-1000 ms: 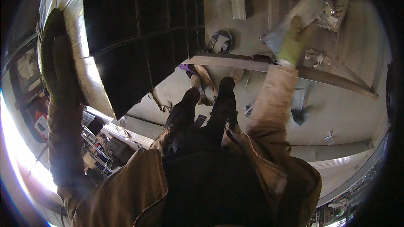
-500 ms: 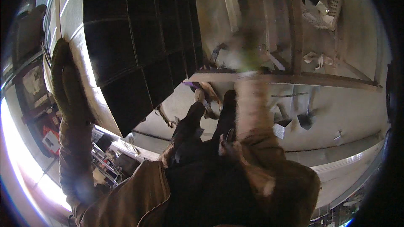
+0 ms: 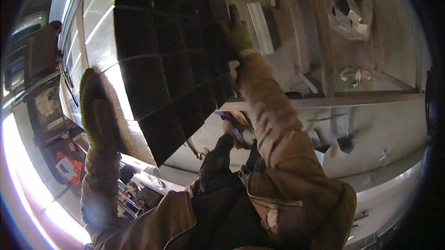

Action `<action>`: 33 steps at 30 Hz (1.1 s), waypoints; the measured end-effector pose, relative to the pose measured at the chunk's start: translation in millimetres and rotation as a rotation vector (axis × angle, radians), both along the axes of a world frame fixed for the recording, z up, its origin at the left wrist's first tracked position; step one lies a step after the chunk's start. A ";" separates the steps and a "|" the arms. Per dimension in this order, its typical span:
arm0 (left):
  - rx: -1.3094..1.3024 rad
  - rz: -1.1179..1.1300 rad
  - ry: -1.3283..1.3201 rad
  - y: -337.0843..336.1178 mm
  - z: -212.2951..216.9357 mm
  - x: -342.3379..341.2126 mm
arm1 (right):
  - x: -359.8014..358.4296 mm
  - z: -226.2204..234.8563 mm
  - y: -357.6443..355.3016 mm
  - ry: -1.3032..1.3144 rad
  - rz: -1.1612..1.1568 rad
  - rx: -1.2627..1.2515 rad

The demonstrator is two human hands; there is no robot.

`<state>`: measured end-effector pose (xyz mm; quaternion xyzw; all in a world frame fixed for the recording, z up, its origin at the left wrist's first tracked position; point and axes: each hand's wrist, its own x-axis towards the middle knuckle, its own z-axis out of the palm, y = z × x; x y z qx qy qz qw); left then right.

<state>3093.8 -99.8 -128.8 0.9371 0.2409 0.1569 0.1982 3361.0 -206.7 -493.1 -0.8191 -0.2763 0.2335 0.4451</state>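
Observation:
A large block with a black face [image 3: 176, 60] marked off in a grid of rectangles stands in front of me; its left side is pale and shiny. My left hand [image 3: 95, 115], in a yellow-green glove, lies flat along that pale side with the fingers stretched out. Against the block's right side rests my gloved right hand [image 3: 238, 36], fingers extended. What the block is made of I cannot tell. Part of the right palm is hidden.
A wooden frame [image 3: 324, 101] crosses the floor at the right. A pale strip [image 3: 262, 27] lies beside my right hand. Further off are a basket of scraps [image 3: 350, 13], crumpled white material [image 3: 356, 75] and a dark dustpan-like piece [image 3: 345, 144].
My right hand has swung from over the wooden frame, up and left, onto the block's right side. In the picture the block and my left hand sit further right and lower.

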 end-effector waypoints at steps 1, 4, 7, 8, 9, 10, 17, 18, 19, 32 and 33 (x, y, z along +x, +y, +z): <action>-0.014 -0.004 -0.020 -0.2 -0.2 0.0 | 1.2 9.1 5.4 0.077 -0.102 0.097; -0.001 -0.023 -0.034 -0.5 -0.5 0.6 | 35.0 22.8 -22.1 -0.548 -0.001 -0.153; 0.180 -0.038 0.046 -2.8 6.3 5.0 | 71.3 24.2 -38.1 0.280 -0.262 0.151; 0.182 -0.051 0.029 -5.4 8.3 7.4 | 67.0 26.4 -36.1 0.427 -0.351 0.185; 0.203 -0.043 0.053 -6.5 11.5 9.7 | 64.5 29.6 -32.8 0.185 -0.404 -0.062; 0.215 -0.041 0.057 -8.9 13.9 12.6 | 51.1 35.2 -27.1 0.112 -0.382 -0.108; 0.545 -0.245 0.033 -17.5 26.1 21.3 | -5.6 132.5 -66.9 0.138 -0.301 0.201; 0.475 -0.183 0.033 -17.4 26.0 20.2 | -1.8 143.3 -73.6 0.025 -0.343 0.324; 0.403 -0.136 0.003 -16.0 25.4 19.6 | -1.2 153.4 -80.5 -0.094 -0.386 0.453; 0.389 -0.025 -0.100 -9.5 16.0 3.9 | 10.2 211.3 -42.5 0.846 -0.226 0.788; 0.398 -0.044 -0.128 -9.2 14.7 2.9 | 5.3 201.4 -36.6 0.760 -0.262 0.822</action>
